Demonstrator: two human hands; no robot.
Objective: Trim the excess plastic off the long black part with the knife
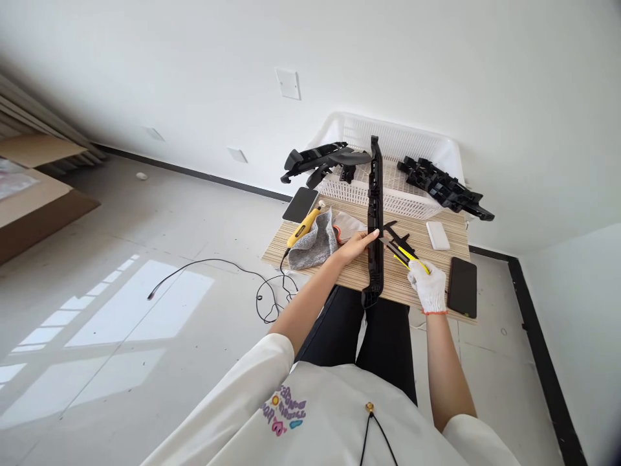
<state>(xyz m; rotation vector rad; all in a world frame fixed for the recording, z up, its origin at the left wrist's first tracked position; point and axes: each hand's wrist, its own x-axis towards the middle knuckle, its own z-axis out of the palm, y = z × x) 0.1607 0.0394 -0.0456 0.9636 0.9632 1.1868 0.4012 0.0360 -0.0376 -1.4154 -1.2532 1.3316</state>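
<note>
"Left hand (358, 248): doing what?"

"Pinching the long black part (375, 213), which runs from twelve to six o'clock."

"And the right hand (427, 285)?"

"Gloved, wrapped around a yellow utility knife (404, 255), blade toward ten."

"Further out?"

"Phone (462, 287) at the right's three; white basket (405, 206) at the left's one."

Gap: caliper (398, 238) to white box (438, 235) | blocked: black part (374, 208) left, basket (412, 205) beyond
</note>
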